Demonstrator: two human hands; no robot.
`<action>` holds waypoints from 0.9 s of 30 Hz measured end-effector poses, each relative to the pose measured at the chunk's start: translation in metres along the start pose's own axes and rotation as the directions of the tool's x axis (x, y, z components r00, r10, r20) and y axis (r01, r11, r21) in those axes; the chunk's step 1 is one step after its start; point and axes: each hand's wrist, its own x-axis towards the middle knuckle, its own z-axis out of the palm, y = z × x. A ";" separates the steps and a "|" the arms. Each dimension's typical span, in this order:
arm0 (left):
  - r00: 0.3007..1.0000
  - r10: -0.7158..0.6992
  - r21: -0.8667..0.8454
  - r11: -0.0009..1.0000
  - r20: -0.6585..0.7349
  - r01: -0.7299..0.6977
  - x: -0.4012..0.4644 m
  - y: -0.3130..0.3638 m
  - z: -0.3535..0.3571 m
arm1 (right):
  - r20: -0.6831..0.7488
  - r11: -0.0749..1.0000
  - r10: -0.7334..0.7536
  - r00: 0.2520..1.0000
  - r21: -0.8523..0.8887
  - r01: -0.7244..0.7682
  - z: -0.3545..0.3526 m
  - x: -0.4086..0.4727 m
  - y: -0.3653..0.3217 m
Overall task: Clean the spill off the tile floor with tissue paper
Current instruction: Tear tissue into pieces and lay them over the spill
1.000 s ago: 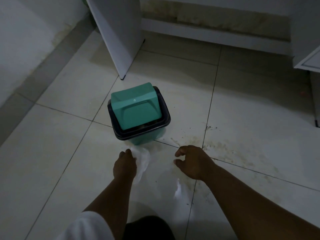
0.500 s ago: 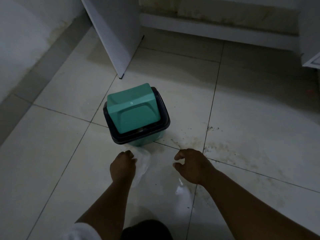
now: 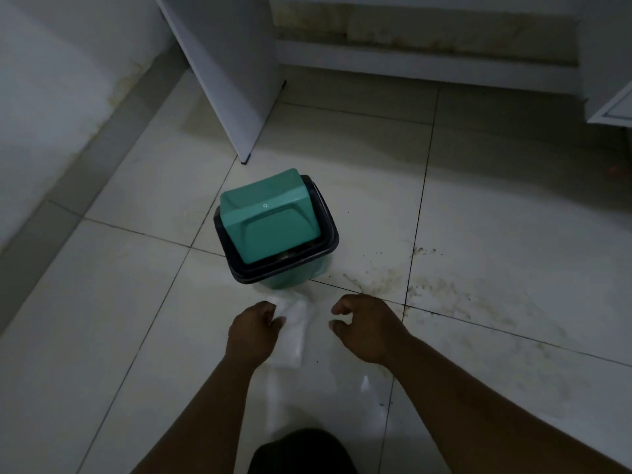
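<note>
A brownish spill (image 3: 431,289) with dark specks spreads over the pale tile floor (image 3: 102,336), right of centre along a grout line. My left hand (image 3: 253,333) is closed around a white wad of tissue paper (image 3: 290,326), held low just in front of a green bin. My right hand (image 3: 366,328) hovers beside it with fingers curled and apart, holding nothing, at the spill's left edge.
A small green bin (image 3: 273,227) with a swing lid and dark rim stands on the floor just beyond my hands. A white cabinet panel (image 3: 222,63) rises behind it. A wall skirting (image 3: 410,63) runs along the back, and a white door corner (image 3: 612,107) juts in at right.
My left hand with the tissue has shifted slightly, and the tissue now hangs lower beside the hand. My right hand stays near the same spot. The camera has tilted a little.
</note>
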 end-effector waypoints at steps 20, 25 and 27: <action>0.990 0.120 -0.318 0.944 0.071 -0.092 -0.035 0.029 -0.012 | -0.154 0.989 0.083 0.985 0.132 -0.063 0.038 0.006 -0.048; 0.990 0.140 -0.304 0.943 0.008 -0.131 -0.034 0.024 -0.008 | -0.156 0.987 0.038 0.987 0.159 -0.013 0.043 0.008 -0.050; 0.981 0.186 -0.346 0.918 -0.057 -0.194 -0.033 0.021 -0.006 | -0.176 0.987 0.016 0.984 0.160 0.012 0.045 0.008 -0.052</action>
